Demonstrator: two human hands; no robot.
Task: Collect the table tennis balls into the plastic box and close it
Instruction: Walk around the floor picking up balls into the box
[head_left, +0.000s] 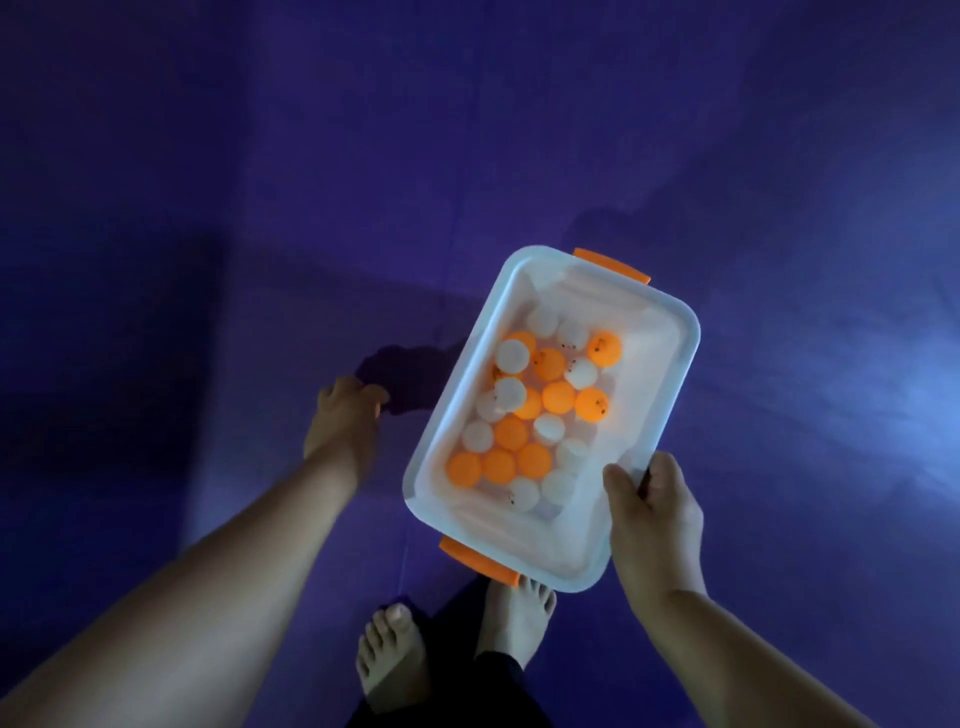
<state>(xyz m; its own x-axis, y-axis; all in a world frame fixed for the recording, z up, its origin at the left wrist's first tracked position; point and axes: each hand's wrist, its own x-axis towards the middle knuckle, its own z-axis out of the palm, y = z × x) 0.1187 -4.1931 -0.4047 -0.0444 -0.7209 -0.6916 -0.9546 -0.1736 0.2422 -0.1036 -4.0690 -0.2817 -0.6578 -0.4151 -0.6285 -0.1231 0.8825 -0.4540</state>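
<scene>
A translucent white plastic box (670, 332) with orange clasps at its two short ends is held lidless above the purple floor. Several orange and white table tennis balls (558, 397) lie inside it. My right hand (652, 506) grips the box's near right rim, thumb over the edge and fingers underneath. My left hand (345, 421) hovers just left of the box and does not touch it. I see the back of that hand with its fingers curled downward. Whatever may be inside them is hidden.
Purple floor (208, 208) fills the view, with a faint seam running across it and a bright glare patch at the right. Two bare feet (395, 660) stand directly below the box. The hand and the box cast shadows on the floor.
</scene>
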